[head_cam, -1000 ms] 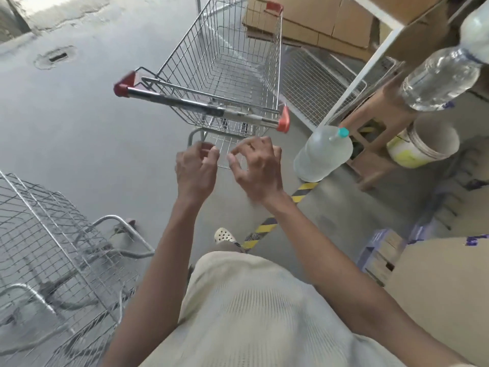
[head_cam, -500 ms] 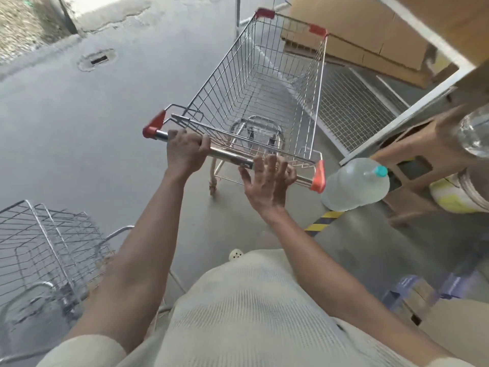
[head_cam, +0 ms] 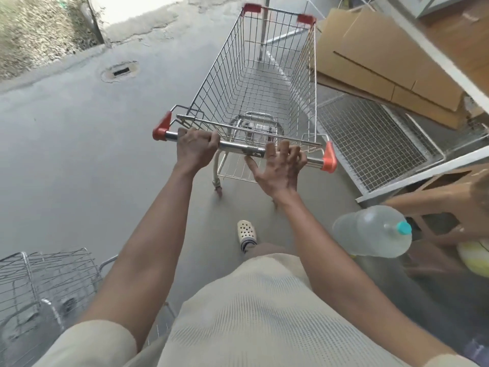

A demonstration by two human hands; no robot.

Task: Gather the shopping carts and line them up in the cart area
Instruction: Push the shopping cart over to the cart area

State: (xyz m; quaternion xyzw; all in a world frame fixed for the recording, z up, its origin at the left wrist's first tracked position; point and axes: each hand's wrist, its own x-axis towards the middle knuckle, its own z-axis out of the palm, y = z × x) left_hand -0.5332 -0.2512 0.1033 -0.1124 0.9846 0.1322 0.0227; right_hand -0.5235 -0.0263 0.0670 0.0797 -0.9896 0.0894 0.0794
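Note:
An empty wire shopping cart [head_cam: 264, 83] with red corner caps stands right in front of me on the grey concrete floor. Its chrome handle bar [head_cam: 238, 148] runs across the middle of the view. My left hand [head_cam: 195, 148] grips the bar near its left end, fingers curled over it. My right hand [head_cam: 280, 168] rests on the bar's right part with fingers spread and loosely bent over it, thumb below. A second wire cart [head_cam: 45, 284] sits at the lower left, partly cut off by the frame.
A large water bottle [head_cam: 370, 231] with a teal cap lies on the floor at the right. Flattened cardboard boxes [head_cam: 375, 59] and a wire mesh panel [head_cam: 370, 139] stand close along the cart's right side. A floor drain [head_cam: 120, 71] lies to the far left.
Both hands went from hovering short of the handle to being on it: the left closed round the bar, the right settled on its right part. The cart now sits closer and more centred.

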